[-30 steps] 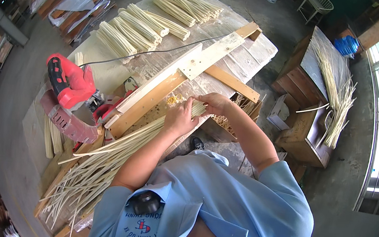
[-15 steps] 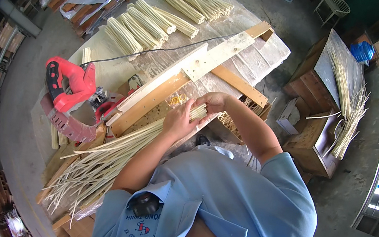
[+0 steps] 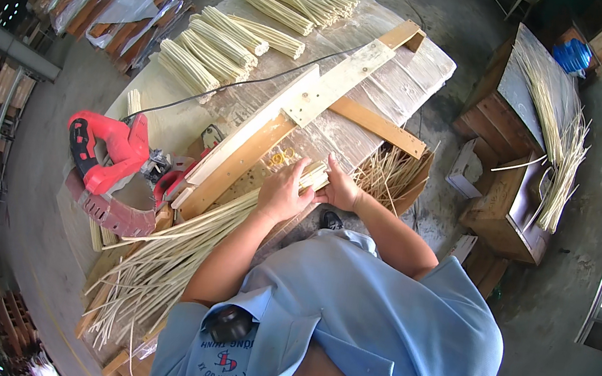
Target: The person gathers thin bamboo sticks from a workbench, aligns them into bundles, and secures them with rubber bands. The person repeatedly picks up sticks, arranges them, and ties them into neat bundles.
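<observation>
Two hands, one bundle: I hold pale rods [image 3: 181,248] at the table's [image 3: 408,80] near side.
My left hand [image 3: 283,192] is closed around the bundle near its upper end; my right [image 3: 339,187], spread open, touches that end. Beyond: one red saw [image 3: 126,148], two groups of shorter rods [image 3: 216,53], one blue container [image 3: 572,55].

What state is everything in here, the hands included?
Left hand: closed around the long strands.
Right hand: at their gathered end; grip unclear.
Long strands: gathered at one end, splayed at the other.
Red power tool: not held.
Short bundles: lying on the table.
Box: open, holding sticks.
</observation>
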Tool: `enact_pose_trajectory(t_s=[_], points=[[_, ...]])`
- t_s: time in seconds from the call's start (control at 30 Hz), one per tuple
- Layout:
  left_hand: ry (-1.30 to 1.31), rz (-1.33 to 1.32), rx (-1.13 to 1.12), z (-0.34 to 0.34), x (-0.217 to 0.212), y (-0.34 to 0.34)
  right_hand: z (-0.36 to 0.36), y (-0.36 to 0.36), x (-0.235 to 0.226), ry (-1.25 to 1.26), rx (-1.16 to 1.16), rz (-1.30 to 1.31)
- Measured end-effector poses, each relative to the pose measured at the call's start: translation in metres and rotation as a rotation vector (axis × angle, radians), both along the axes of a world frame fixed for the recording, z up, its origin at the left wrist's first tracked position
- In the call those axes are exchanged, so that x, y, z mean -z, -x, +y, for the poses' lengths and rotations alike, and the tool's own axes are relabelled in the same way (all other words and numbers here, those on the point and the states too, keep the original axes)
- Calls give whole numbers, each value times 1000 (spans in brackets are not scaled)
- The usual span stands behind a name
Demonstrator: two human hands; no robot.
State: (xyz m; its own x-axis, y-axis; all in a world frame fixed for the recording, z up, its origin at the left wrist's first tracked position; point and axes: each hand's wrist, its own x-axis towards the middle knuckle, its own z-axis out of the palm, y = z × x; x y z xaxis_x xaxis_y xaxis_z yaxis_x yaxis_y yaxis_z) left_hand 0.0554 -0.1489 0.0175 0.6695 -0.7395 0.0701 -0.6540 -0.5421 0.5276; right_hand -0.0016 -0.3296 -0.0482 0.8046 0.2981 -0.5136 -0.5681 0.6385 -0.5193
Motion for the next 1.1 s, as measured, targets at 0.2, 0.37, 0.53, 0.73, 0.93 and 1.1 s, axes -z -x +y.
enact_pose_trajectory(t_s=[0.2,0.37,0.53,0.73,0.93,1.1], points=[[41,9,22,-2,-1,0,40,39,8,255,488,-128],[89,-4,4,0,6,-3,64,52,3,632,788,-338],[105,-3,1,1,7,-3,78,55,-6,1219,857,-425],[180,64,11,5,14,-9,90,49,-23,1441,786,-363],[182,124,162,24,9,-23,86,38,-27,1484,673,-338],[-163,-31,26,39,-6,-3,79,39,-20,1508,672,-423]])
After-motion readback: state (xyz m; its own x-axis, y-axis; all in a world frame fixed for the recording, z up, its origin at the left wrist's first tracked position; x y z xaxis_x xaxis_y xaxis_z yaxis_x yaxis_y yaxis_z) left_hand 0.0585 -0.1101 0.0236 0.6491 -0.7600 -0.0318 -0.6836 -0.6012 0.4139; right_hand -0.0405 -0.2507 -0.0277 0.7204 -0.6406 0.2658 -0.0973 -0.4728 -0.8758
